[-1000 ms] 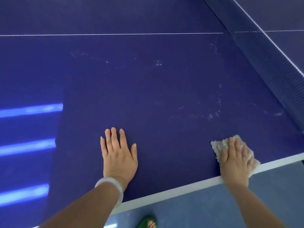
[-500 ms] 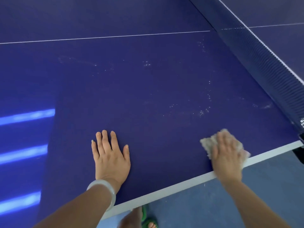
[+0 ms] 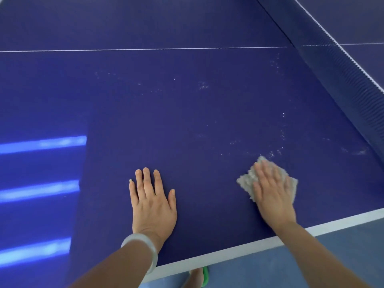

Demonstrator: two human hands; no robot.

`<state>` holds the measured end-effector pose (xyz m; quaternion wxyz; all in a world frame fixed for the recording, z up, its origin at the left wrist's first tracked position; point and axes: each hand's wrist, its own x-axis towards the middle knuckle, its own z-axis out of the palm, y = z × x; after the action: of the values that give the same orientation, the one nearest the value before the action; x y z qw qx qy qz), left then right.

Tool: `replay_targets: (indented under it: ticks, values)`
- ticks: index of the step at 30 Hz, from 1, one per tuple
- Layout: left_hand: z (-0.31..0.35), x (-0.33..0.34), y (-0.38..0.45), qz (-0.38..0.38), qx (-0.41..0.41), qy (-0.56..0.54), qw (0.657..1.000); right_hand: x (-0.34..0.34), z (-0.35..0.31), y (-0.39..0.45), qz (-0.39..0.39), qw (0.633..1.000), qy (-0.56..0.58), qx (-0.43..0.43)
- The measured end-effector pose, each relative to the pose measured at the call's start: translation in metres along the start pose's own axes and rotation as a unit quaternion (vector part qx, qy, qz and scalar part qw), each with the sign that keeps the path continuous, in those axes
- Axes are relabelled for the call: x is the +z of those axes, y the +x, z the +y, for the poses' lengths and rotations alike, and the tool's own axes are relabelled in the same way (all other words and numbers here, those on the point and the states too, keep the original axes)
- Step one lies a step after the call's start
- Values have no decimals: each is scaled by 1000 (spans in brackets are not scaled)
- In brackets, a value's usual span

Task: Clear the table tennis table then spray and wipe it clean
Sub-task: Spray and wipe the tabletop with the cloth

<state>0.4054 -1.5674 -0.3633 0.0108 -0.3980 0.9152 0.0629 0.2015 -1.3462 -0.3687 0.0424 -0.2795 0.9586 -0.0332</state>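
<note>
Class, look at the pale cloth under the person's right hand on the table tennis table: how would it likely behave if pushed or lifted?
The cloth looks crumpled with ragged edges, so probably floppy, drooping if lifted. It lies flat under the right hand, so it likely slides with the palm rather than rolls. It seems thin, so probably light and apt to bunch on the table.

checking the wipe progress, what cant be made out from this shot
Head view only:
- Cloth: mostly under the right hand, which is motion-blurred; its full shape and the table beneath are hidden.
- Table: left part washed by bright reflections; far side cut off by the top edge and behind the net.
- White specks: too small to tell spray droplets from dirt.
- Left hand: covers the surface beneath it.
</note>
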Motion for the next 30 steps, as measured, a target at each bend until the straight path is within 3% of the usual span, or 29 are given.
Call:
replay_targets:
  ticks: [2,4,6,9,12,14,15,17,19,20,22,24,26,28,30]
  values:
    - [0,1,0,-3,3,5,1000,-6,21,1,-5,972,53,227]
    - [-1,1,0,-5,3,13,1000,-7,-1,-4,-3,959,70,275]
    - [-1,1,0,-6,2,18,1000,-2,-46,-10,5,981,43,190]
    - [-1,1,1,-3,2,17,1000,10,-113,-6,6,999,11,-39]
    - [-2,2,1,2,5,18,1000,13,-129,13,-20,968,-12,-250]
    - [-2,3,1,3,3,16,1000,9,-96,43,-31,950,-71,-303]
    - [-2,4,2,3,1,16,1000,5,-74,59,-34,960,-87,-263]
    - [-1,5,1,2,-2,16,1000,-7,-27,80,3,998,-50,-40]
    - [-1,5,1,0,-2,19,1000,-17,6,76,34,981,22,190]
    - [-1,5,1,-1,-3,21,1000,-17,6,68,23,969,38,243]
    - [0,4,1,-2,-3,21,1000,-9,-20,57,19,965,36,257]
    - [1,3,2,0,-3,20,1000,1,-68,47,26,987,4,159]
    - [1,3,2,4,0,22,1000,7,-115,35,17,999,-9,-29]
    - [1,3,1,9,1,24,1000,13,-133,20,-19,972,-9,-232]
    - [0,4,1,13,1,24,1000,7,-107,28,-34,943,-21,-329]
